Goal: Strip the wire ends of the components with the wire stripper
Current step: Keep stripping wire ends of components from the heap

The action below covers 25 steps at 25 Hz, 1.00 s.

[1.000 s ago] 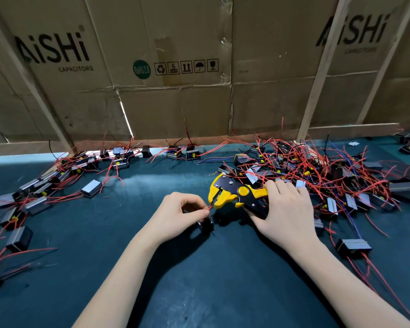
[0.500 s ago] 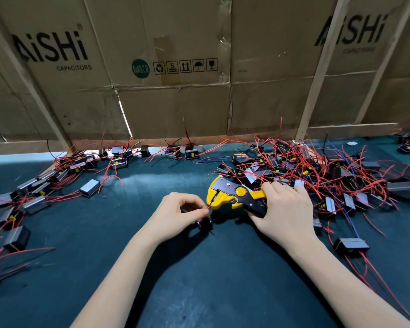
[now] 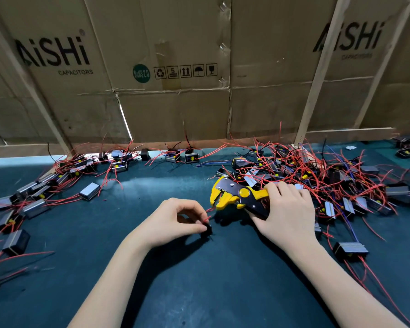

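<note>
The left hand pinches a small black component against the dark green mat, fingers curled round it so that its short red wire angles up and to the right toward the tool. The right hand is wrapped round the handles of the yellow and black wire stripper, whose jaws point left and stand a little apart, just beside the wire's tip; whether the tip is already inside them is too fine to tell. Holding the part low and steady on the mat probably lets the wire be fed straight into the jaws while the other hand only has to squeeze. A tangled heap of components with red wires lies far right, touching the back of the right hand, likely the stock within easy reach. A looser row of components trails along the far left, perhaps those already done, though the stripped ends cannot be made out. The near middle of the mat holds only the two forearms, so there is open room to draw the part back toward the body. The cardboard wall closes off the far edge, and the heap crowds any move to the right.
</note>
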Each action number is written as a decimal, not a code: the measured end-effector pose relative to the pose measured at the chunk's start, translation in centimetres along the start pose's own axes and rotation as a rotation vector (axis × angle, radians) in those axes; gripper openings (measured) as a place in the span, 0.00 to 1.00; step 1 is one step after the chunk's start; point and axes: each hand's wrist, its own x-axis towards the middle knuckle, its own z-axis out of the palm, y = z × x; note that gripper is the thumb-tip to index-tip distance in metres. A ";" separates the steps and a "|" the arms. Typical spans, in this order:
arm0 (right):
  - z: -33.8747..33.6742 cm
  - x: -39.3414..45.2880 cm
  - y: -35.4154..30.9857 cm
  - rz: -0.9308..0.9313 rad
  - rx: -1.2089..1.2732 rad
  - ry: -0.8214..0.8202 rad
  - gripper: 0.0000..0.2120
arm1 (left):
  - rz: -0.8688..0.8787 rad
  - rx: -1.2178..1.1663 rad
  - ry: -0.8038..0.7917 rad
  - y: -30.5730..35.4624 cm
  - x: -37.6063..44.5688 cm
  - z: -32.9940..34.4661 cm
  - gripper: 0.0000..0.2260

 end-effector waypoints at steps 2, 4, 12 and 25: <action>0.0 0.0 0.1 0.033 0.014 0.027 0.27 | -0.006 0.031 0.099 0.0 0.3 0.6 0.04; 0.1 -0.1 0.3 0.029 -0.002 0.026 0.26 | -0.017 0.023 0.187 0.1 0.7 1.3 0.05; 0.5 -0.3 0.2 0.032 -0.043 -0.054 0.26 | -0.032 -0.095 0.187 0.1 0.6 1.2 0.03; 0.2 -0.4 0.6 0.046 -0.047 -0.053 0.26 | 0.052 0.122 0.260 0.5 0.6 1.8 0.04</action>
